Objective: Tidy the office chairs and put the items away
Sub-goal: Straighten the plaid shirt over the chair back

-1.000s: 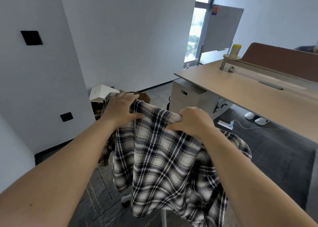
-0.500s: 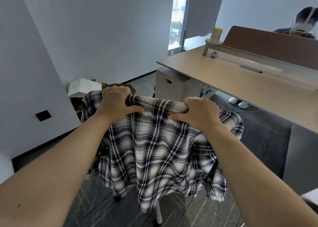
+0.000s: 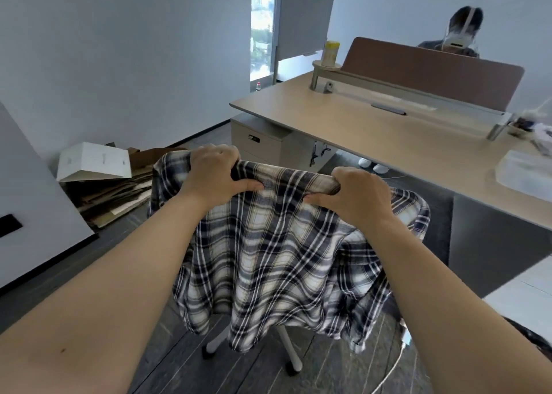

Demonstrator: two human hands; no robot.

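Note:
A black-and-white plaid shirt hangs draped over the backrest of an office chair, hiding nearly all of it. Only the chair's white legs and casters show below the cloth. My left hand grips the top edge of the backrest through the shirt on the left. My right hand grips the same top edge on the right. Both hands are closed around the fabric-covered rim.
A long beige desk with a brown divider stands ahead to the right, a drawer cabinet under it. Flattened cardboard and a white box lie by the left wall. A person sits behind the divider. A white cable trails on the floor.
The chair with the shirt has shifted towards the desk, and my view has turned right, so that the desk and the seated person now show more fully. Both grips are unchanged.

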